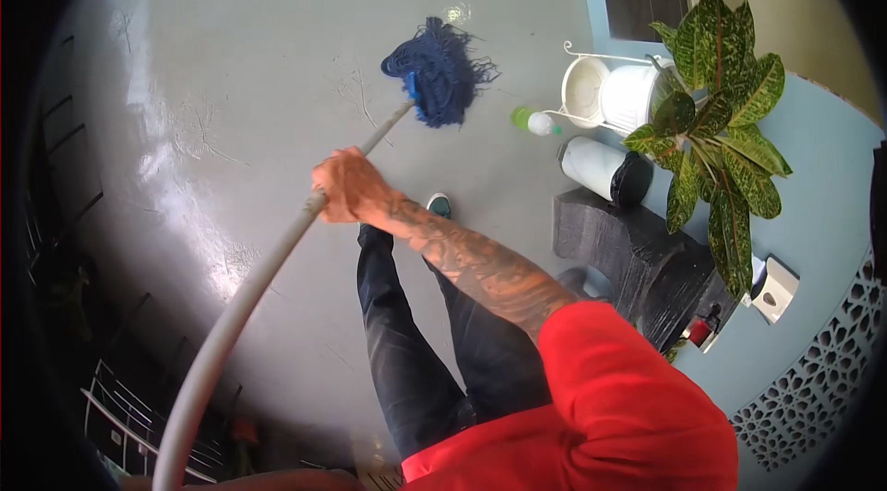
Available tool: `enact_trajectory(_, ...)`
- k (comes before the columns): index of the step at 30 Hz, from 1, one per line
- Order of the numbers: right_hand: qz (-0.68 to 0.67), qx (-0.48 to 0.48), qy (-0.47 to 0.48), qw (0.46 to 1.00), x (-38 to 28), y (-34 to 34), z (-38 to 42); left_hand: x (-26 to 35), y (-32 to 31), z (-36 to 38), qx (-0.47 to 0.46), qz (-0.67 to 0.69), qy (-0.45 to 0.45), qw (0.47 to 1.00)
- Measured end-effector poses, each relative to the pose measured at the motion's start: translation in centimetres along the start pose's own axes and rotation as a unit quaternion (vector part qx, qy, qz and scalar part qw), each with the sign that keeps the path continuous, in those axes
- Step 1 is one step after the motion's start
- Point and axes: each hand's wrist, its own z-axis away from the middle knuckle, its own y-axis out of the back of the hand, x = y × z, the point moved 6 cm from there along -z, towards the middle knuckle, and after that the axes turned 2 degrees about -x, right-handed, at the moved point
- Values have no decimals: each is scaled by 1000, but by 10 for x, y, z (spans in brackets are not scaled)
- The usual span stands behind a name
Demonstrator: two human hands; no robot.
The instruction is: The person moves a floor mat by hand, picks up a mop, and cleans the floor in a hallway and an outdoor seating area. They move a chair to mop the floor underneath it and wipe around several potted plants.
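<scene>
My right hand (344, 184) is wrapped round the pale grey handle of a mop (268, 274). The handle slants from the bottom left edge of the head view up to a blue clamp (412, 84). Beyond the clamp, the dark blue string mop head (443, 71) lies spread on the grey floor (277, 48), its strands fanned to the right. Part of my left forearm (286, 480) shows at the bottom edge near the handle's upper end. The left hand itself is out of the picture.
To the right stand white pots (630, 94) on a stand, a large leafy plant (721, 135), a green-and-white bottle (536, 121), a white cylinder with a black top (591, 168) and a black-wrapped object (628, 246). Metal railings (139, 417) line the left. My shoe (439, 206) is near the mop.
</scene>
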Motion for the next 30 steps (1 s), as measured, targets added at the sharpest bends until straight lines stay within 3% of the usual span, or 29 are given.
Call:
enact_trajectory(1,25,-7,-5,1000,14,6,8,-18,-11,18,104,46,-2,993)
enact_trajectory(2,50,-16,-10,999,30,11,16,-27,-12,34,157,-26,-39,987)
enact_trajectory(3,76,-24,-17,997,52,13,23,-50,-26,44,118,-24,6,993)
enact_trajectory(4,82,-8,-9,997,78,15,32,-72,-21,67,167,103,93,976)
enact_trajectory(6,139,16,4,990,126,32,51,-88,8,132,313,-8,135,940)
enact_trajectory(7,172,20,-6,985,158,37,60,-113,9,163,310,-51,180,932)
enact_trajectory(10,306,-56,-151,938,231,57,88,-187,-11,224,322,34,253,912)
enact_trajectory(11,307,-61,-151,938,236,58,87,-198,-15,234,312,72,272,907)
enact_trajectory(13,261,-178,-195,928,250,48,87,-186,-4,229,298,86,277,910)
enact_trajectory(16,204,-201,-153,946,184,-1,45,-121,43,183,295,31,250,922)
enact_trajectory(17,184,-111,-102,971,147,-14,31,-85,67,171,299,19,234,925)
enact_trajectory(19,152,-112,-51,981,74,-46,4,-8,99,131,160,-7,210,964)
enact_trajectory(20,113,-99,-36,988,41,-68,-7,39,124,114,184,-84,199,959)
enact_trajectory(21,68,-107,-32,991,3,-84,-16,101,165,103,270,-165,216,924)
enact_trajectory(22,40,-110,-24,993,-36,-96,-23,203,267,101,482,-130,286,818)
enact_trajectory(23,18,-89,-9,996,-70,-108,-26,288,347,98,597,-74,316,734)
enact_trajectory(24,-28,-81,16,996,-99,-117,-28,247,251,64,416,-185,298,839)
enact_trajectory(25,-73,-74,43,994,-121,-122,-25,207,136,30,198,-295,190,915)
enact_trajectory(26,-93,-51,48,993,-131,-123,-16,168,20,10,37,-318,63,945)
enact_trajectory(27,-115,-31,53,991,-138,-125,-9,174,14,14,27,-325,54,944)
enact_trajectory(29,-85,-110,9,990,-145,-107,20,186,26,22,88,-231,55,967)
enact_trajectory(30,-100,-98,10,990,-140,-109,35,189,29,27,116,-180,57,975)
